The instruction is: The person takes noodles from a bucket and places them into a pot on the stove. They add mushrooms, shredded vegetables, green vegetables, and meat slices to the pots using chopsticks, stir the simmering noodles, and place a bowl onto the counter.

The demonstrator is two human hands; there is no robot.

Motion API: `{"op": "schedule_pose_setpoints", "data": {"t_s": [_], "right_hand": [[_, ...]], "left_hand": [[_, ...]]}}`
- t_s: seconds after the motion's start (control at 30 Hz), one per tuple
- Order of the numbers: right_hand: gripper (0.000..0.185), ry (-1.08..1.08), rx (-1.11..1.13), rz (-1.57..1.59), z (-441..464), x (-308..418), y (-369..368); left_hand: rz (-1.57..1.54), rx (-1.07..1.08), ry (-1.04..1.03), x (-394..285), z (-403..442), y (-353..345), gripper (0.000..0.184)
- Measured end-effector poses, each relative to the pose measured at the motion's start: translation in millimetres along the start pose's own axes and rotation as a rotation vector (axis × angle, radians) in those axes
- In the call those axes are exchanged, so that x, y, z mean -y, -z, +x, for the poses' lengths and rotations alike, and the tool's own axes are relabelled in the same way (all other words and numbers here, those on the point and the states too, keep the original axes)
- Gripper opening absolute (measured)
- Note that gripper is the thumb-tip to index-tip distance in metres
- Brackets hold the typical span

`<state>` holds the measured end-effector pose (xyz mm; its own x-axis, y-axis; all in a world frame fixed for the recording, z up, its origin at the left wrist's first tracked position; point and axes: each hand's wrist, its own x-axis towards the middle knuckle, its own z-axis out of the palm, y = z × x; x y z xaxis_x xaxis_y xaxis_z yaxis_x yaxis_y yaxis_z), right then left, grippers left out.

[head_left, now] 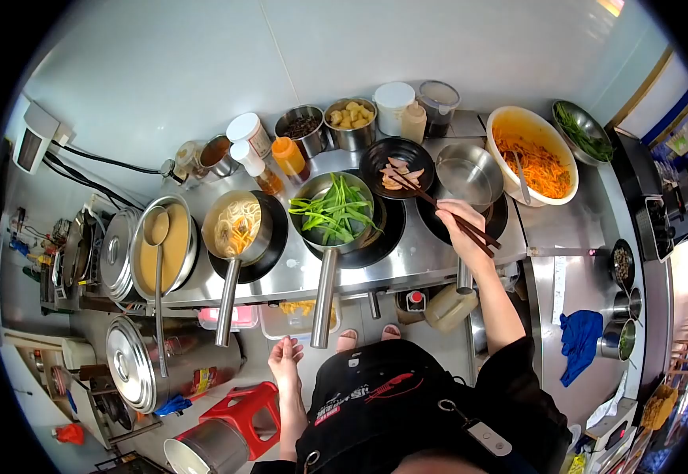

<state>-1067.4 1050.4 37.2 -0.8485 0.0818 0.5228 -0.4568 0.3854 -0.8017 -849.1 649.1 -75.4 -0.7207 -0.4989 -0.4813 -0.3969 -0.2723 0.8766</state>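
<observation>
My right hand (461,231) is closed around a pair of dark chopsticks (418,188), whose tips reach the pink meat slices (401,174) in a black bowl (372,158). My left hand (285,355) hangs below the counter edge, fingers curled together; whether anything is between them is too small to tell. Nearest to it are the handles of two saucepans. One saucepan (237,225) holds noodles and orange shreds in liquid, the other green leafy vegetables (334,208). A third pan (468,174) holds clear liquid, right of the black bowl.
Left stands a pot of brown broth (171,253) with a ladle. Sauce bottles (289,157) and metal tubs (351,125) line the back. A large bowl of orange shreds (545,168) sits right, near a blue cloth (579,341). A red stool (246,411) stands low left.
</observation>
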Motion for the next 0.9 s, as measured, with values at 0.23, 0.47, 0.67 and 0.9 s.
{"op": "schedule_pose_setpoints", "data": {"t_s": [0.23, 0.47, 0.67, 0.9], "right_hand": [[0.01, -0.023, -0.15, -0.059, 1.9, 3.4, 20.4], [0.034, -0.194, -0.245, 0.359, 0.6, 1.0, 29.9], [0.035, -0.247, -0.203, 0.385, 7.1, 29.5, 4.8], [0.018, -0.082, 0.142, 0.509, 10.4, 114.3, -85.0]], "left_hand": [[-0.009, 0.002, 0.007, -1.3, 0.5, 1.2, 0.028], [0.017, -0.063, 0.013, 0.5, -6.6, 12.3, 0.026], [0.02, -0.194, -0.057, 1.0, -11.5, 32.5, 0.031], [0.102, -0.751, -0.341, 13.2, 55.0, 114.4, 0.045]]}}
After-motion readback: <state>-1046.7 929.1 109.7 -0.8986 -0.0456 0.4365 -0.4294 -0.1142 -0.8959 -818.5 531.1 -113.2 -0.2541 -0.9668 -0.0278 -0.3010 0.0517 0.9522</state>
